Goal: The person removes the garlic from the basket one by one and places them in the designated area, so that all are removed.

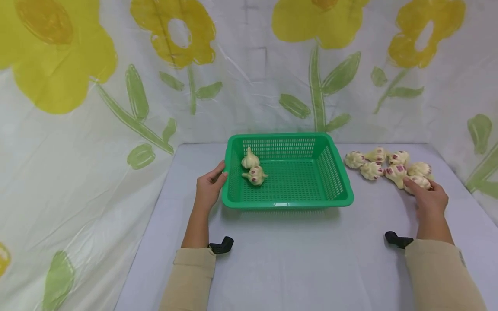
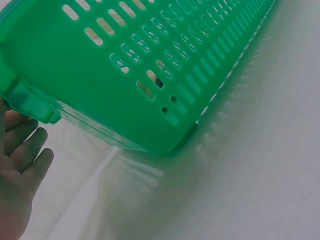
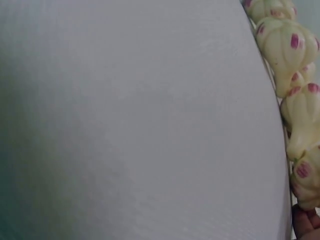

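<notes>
A green plastic basket with slotted walls stands on the table, and two garlic bulbs lie at its left side. My left hand holds the basket's left rim; in the left wrist view its fingers reach beneath the rim's edge. Off to the right, my right hand grips a garlic bulb between thumb and fingers, at the near end of a cluster. Several more purple-marked garlic bulbs sit close together there. Only a bit of the right hand shows in the right wrist view, below a bulb.
A white cloth covers the table. Behind and beside it hangs a white sheet with yellow flowers and green leaves. A black strap piece juts from the left wrist, and a similar black piece from the right.
</notes>
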Demonstrator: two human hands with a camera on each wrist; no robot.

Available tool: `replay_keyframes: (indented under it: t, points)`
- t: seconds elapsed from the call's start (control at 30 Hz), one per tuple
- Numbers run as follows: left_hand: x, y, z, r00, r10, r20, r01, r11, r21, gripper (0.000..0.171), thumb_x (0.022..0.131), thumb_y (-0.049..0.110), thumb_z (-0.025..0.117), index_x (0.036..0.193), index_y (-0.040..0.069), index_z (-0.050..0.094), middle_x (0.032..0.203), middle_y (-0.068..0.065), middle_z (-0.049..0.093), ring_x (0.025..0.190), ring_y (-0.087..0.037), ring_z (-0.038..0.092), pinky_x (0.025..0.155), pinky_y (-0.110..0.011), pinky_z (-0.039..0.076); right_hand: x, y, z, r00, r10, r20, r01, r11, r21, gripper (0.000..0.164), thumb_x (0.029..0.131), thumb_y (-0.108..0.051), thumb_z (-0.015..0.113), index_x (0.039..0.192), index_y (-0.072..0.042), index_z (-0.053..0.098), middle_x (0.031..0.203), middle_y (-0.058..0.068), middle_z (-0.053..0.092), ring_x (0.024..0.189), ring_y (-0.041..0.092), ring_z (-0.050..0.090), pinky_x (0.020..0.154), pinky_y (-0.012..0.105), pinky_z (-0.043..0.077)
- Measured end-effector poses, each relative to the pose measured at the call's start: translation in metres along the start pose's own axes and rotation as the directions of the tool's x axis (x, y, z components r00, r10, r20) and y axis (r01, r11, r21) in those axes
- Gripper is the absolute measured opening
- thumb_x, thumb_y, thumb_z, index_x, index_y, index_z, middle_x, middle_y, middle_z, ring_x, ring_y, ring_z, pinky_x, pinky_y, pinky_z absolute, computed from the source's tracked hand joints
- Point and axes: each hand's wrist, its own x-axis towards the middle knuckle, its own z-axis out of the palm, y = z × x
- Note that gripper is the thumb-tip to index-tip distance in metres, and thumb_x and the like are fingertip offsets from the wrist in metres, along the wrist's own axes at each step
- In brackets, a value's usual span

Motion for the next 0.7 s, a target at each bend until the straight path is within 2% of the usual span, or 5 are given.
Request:
replay_keyframes:
  t: [0.3, 0.57, 0.7]
  points:
    - [-0.0013, -0.0015, 0.0016, 0.998, 0.058, -0.022, -0.058, 0.998, 0.014, 0.046, 0.096, 0.034, 0.064, 0.136, 0.012, 0.058, 0.143, 0.004, 0.055, 0.134, -0.008, 0.049, 0.110, -0.025, 0.041, -0.0027, -0.0004, -0.0029, 1.000, 0.013, -0.005, -0.013, 1.000, -0.007, 0.117, 0.063, -0.054, 0.087, 0.156, -0.041, 0.016, 0.162, -0.018, 0.012, 0.144, 0.003, 0.021, 0.123, 0.034, 0.020]
    - [-0.0012, -0.0035, 0.0018, 0.995, 0.092, -0.030, -0.092, 0.996, 0.012, 0.047, 0.096, 0.034, 0.065, 0.136, 0.010, 0.059, 0.142, 0.002, 0.056, 0.134, -0.012, 0.050, 0.109, -0.027, 0.042, -0.0009, 0.0028, -0.0020, 1.000, -0.016, -0.025, 0.017, 1.000, 0.026, 0.114, 0.064, -0.051, 0.087, 0.156, -0.036, 0.021, 0.161, -0.016, 0.018, 0.138, 0.001, 0.028, 0.122, 0.026, 0.021]
    - [-0.0011, -0.0030, 0.0019, 0.996, 0.087, -0.026, -0.087, 0.996, 0.011, 0.047, 0.096, 0.035, 0.065, 0.136, 0.010, 0.058, 0.143, 0.001, 0.055, 0.134, -0.012, 0.050, 0.109, -0.027, 0.042, -0.0026, 0.0018, -0.0045, 0.999, -0.033, -0.037, 0.032, 0.999, -0.014, 0.113, 0.066, -0.054, 0.086, 0.157, -0.033, 0.022, 0.159, -0.012, 0.025, 0.128, 0.002, 0.037, 0.119, 0.024, 0.026]
